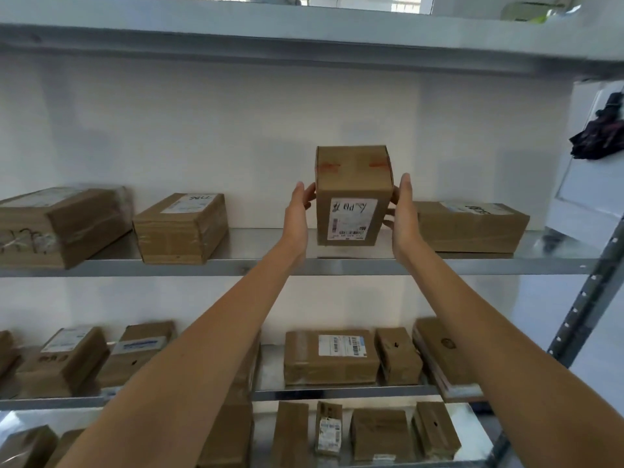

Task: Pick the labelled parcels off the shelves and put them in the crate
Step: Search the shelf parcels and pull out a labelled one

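Both hands clasp one upright cardboard parcel [353, 194] from its sides: the left hand [299, 214] lies flat along the left face with the fingers reaching behind the edge, and the right hand [401, 214] presses the right face, its fingers curling round the back, so the grip is closed on the parcel from both sides. That parcel stands on end near the front edge of the middle shelf [304, 266]; whether its base still touches the shelf cannot be told. A white label [351, 216] with handwriting and barcodes faces the camera on its lower half, and two faint red marks sit near its top. Just beside it to the right, a flat, wide parcel [472, 228] lies on the same shelf, partly hidden by the right hand. Toward the left end of this shelf lie a taped box [180, 228] with a label on top and, at the left edge of view, a larger wrapped box [57, 224]. On the lower shelf [337, 393] a flat parcel with a barcode label [331, 358] lies between the two forearms, with several smaller brown parcels on either side. More small parcels stand on the bottom shelf [472, 430]. A grey perforated upright [584, 309] runs along the right end of the shelves.
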